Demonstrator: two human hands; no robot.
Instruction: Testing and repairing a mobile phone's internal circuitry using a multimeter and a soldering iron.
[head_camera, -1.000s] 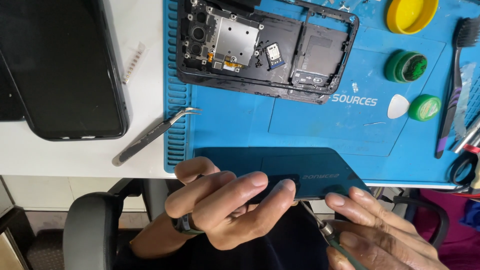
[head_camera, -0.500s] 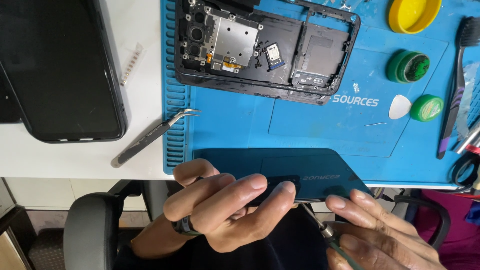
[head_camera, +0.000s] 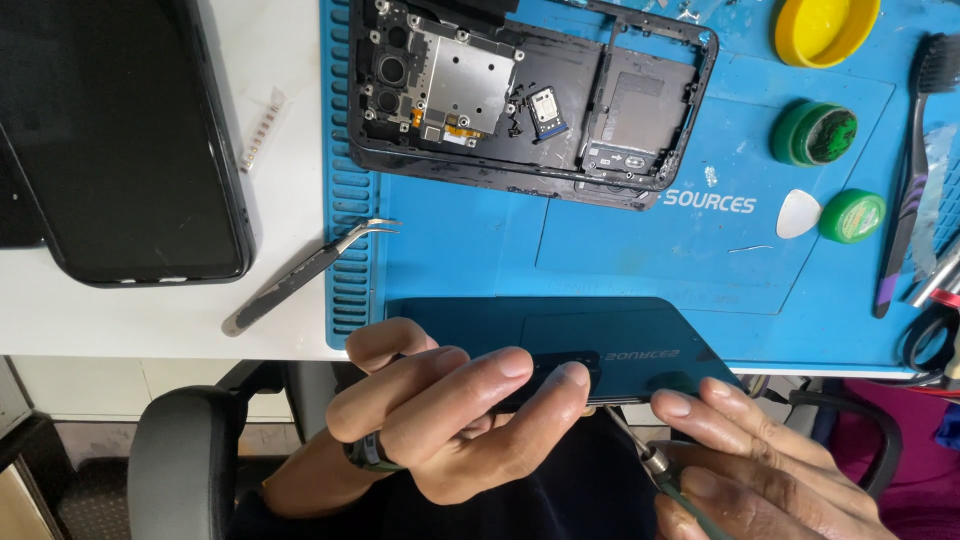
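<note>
Holding teal back cover (head_camera: 560, 335) w/ left hand (head_camera: 450, 425), blue mat (head_camera: 480, 240), white desk (head_camera: 120, 320)

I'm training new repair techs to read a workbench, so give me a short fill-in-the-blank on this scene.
1. The left hand grips a dark teal phone back cover at the edge of the ____ mat.
2. The right hand holds a thin ____.
3. The tweezers lie partly on the ____ table.

Missing words: blue; screwdriver; white

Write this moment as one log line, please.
left hand: grip on dark blue back cover | right hand: holds thin tool at cover edge | opened phone on blue mat
</note>
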